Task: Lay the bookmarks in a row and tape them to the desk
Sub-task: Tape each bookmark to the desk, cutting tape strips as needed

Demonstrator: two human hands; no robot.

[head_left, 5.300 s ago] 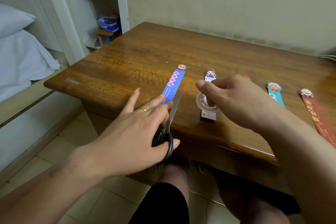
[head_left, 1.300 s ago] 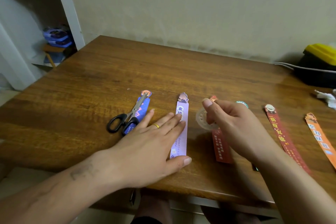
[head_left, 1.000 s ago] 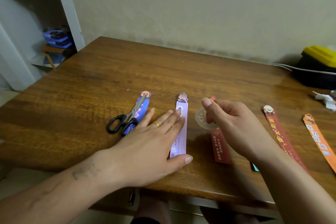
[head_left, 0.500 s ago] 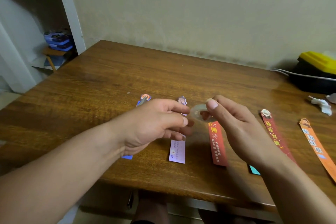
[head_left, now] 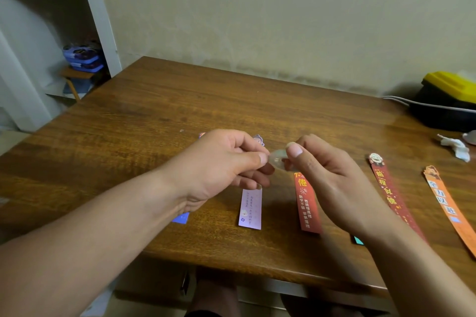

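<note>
I see L hand pinching tape roll edge | R hand gripping same roll | hands together over lilac bookmark on desk

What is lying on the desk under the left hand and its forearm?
A blue bookmark: only its near end and far tip show. The left hand, pinching the tape roll, also covers the middle of the lilac bookmark. Anything else beneath is hidden.

Both forearms reaching in from the lower corners, hands nearly meeting, left hand knuckles up, thumb and forefinger pinching the edge of the tape roll, right hand gripping it between thumb and curled fingers.
</note>
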